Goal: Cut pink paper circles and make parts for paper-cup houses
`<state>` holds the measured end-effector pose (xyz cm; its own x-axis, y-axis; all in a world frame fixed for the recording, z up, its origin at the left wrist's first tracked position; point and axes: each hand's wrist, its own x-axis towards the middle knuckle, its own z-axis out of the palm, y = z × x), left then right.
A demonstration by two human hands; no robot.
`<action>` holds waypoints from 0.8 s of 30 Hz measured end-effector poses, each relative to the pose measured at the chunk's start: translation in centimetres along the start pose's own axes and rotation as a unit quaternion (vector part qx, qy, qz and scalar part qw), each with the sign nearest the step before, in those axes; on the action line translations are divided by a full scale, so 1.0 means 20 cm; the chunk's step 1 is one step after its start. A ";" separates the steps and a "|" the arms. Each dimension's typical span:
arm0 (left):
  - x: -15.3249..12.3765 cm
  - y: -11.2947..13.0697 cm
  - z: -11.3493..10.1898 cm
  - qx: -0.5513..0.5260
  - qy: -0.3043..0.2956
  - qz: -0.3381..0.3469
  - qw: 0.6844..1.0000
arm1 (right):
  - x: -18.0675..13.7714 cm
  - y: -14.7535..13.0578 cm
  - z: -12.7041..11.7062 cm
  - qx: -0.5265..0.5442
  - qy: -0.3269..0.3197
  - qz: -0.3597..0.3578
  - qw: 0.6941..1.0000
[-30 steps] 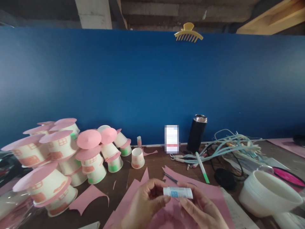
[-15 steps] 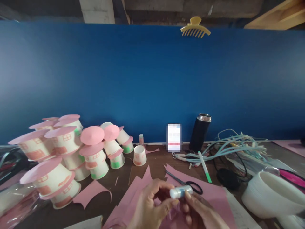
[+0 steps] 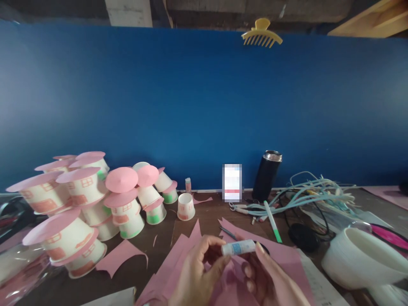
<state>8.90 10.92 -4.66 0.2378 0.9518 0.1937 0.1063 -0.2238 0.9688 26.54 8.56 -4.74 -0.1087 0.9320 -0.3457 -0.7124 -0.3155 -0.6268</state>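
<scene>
Between the fingers [image 3: 217, 267], a white tube [image 3: 239, 247] above pink paper [image 3: 178, 255]

Beyond the fingers rises a blue wall [image 3: 204, 93]. Below them spreads a brown counter [image 3: 207, 211]. Off to their left stand stacked cups [image 3: 84, 193] with pink tops [image 3: 121, 180]; the pink paper lies directly underneath them. Away to their right are tangled cables [image 3: 312, 197] and, nearer, a white bowl stack [image 3: 347, 265]. Farther out stand a dark bottle [image 3: 267, 176] and, leftward, a single cup [image 3: 185, 208]. Scissors [image 3: 227, 232], partly hidden, lie just past the fingertips, a green-ended marker [image 3: 272, 222] beyond to the right. Smallest is the white tube: the left hand [image 3: 199, 272] pinches its left end, while the right hand [image 3: 270, 276] has its thumb at the other end; whether those fingers grip it, I cannot tell.
</scene>
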 end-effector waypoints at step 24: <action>0.01 0.06 -0.01 0.074 0.007 -0.008 0.997 | 0.02 -0.04 -0.04 -0.309 0.095 -0.167 0.931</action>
<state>8.80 10.92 -3.49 0.2211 0.9580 0.1825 0.2516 -0.2368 0.9384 27.56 8.96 -4.91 0.2143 0.9667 -0.1400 -0.1420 -0.1109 -0.9836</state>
